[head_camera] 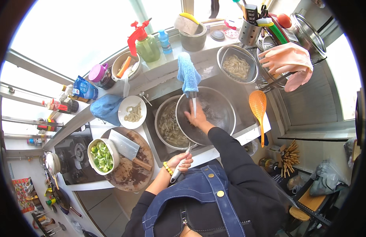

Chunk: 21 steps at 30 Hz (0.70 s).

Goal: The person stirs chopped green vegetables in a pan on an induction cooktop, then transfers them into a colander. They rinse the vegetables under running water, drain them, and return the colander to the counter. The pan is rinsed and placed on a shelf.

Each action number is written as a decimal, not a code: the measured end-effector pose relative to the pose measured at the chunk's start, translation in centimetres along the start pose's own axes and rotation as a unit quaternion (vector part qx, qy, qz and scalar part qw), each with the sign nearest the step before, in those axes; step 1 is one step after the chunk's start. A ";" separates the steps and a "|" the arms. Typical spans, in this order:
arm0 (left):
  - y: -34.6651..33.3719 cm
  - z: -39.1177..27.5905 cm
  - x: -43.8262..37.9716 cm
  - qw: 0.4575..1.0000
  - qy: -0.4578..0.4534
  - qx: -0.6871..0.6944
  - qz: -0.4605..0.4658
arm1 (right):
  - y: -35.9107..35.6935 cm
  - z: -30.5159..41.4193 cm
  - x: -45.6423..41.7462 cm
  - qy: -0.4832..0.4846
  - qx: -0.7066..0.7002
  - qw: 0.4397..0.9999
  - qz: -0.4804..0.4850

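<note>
My left hand (pixel 180 163) grips the pale handle of a small kitchen tool (pixel 177 170) with a metal tip, at the sink's front edge. Fingers apart, my right hand (pixel 197 115) is under the running water of the towel-wrapped faucet (pixel 188 74), over a large metal bowl (pixel 227 118). Whether its fingers touch the bowl cannot be told. To the left, partly under that bowl, a metal basin (pixel 171 126) holds what look like raw shrimp in water. A white plate (pixel 132 112) with peeled shrimp lies beyond the sink's left edge. Another metal bowl (pixel 237 65) at the back right holds more peeled shrimp.
A cleaver (pixel 125 145) rests on a round wooden chopping board (pixel 141 174), beside a white container (pixel 103 156) of chopped green vegetables. An orange slotted spoon (pixel 258 105) lies at the sink's right. Pink rubber gloves (pixel 289 60) hang over the rack. A stone mortar (pixel 192 38) stands on the sill.
</note>
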State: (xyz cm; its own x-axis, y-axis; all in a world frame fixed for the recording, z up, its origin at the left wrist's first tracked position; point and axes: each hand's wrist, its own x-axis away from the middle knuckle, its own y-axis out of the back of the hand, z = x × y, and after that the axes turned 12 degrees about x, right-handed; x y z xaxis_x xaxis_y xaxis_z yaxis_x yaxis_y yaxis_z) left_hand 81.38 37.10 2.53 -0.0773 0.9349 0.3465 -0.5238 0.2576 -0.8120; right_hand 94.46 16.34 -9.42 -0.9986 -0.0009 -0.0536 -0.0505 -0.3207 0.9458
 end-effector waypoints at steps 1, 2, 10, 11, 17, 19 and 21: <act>0.0 -0.1 0.1 1.000 0.001 -0.004 -0.008 | 0.4 0.8 0.5 0.078 -0.072 0.994 0.034; 0.1 -0.3 0.2 1.000 0.003 -0.004 -0.005 | 1.3 0.5 1.1 0.168 -0.059 0.981 0.081; 0.7 0.0 0.5 0.999 -0.017 -0.037 -0.027 | 4.7 -7.3 0.5 0.060 0.213 0.975 0.002; 0.7 -0.1 0.4 0.998 -0.013 -0.046 -0.027 | 3.5 -5.9 0.0 0.000 0.176 0.984 0.000; 0.0 -0.9 0.4 0.992 -0.030 -0.106 -0.065 | 1.1 2.4 1.7 0.080 -0.188 0.971 0.126; 0.0 -1.1 0.5 0.992 -0.025 -0.112 -0.055 | 3.5 -0.1 5.2 0.265 -0.268 0.887 0.265; 0.4 -1.0 0.5 0.994 -0.024 -0.102 -0.034 | 10.3 -3.6 6.1 0.321 -0.248 0.770 0.493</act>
State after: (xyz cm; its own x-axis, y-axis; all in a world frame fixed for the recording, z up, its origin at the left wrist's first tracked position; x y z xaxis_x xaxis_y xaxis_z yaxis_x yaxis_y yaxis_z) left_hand 81.98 37.90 1.86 -0.0895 0.9023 0.4218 -0.3475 0.3686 -0.8622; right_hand 87.94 9.61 -1.11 -0.3246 -0.8918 0.3152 0.8982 -0.1861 0.3983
